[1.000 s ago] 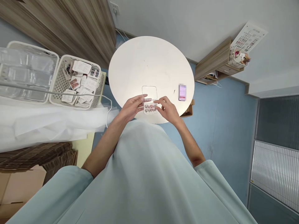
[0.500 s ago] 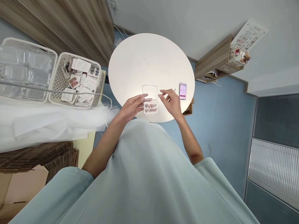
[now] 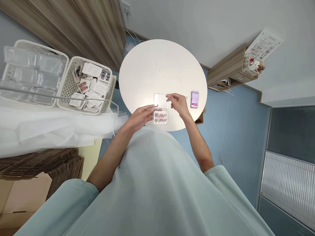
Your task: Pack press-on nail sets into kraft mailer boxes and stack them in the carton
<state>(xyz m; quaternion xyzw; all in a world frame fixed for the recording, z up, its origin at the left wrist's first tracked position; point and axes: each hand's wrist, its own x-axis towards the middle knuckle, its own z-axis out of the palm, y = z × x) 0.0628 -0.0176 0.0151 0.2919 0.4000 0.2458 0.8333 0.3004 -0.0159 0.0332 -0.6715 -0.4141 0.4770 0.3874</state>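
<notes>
A small clear plastic case (image 3: 160,122) is in front of me above the near part of the round table, its lid (image 3: 161,101) raised on the far side. Inside lie two rows of press-on nails (image 3: 160,117) in pinkish and silvery tones. My left hand (image 3: 140,117) grips the case by its left side near the hinge, thumb and fingers around the edge. At the lid's upper right corner, my right hand (image 3: 179,104) pinches the rim between thumb and index finger.
On the round white table (image 3: 162,65), a phone (image 3: 194,99) with a lit screen lies at the right. To the left are a basket (image 3: 64,87) of small cards and packets, another with clear plastic boxes (image 3: 36,73), white foam sheets (image 3: 56,126) and folded cardboard (image 3: 61,164). A cable (image 3: 98,99) crosses the baskets.
My right hand has moved left onto the lid's corner, where it was apart before. My left hand keeps hold of the case. The whole view has shifted slightly.
</notes>
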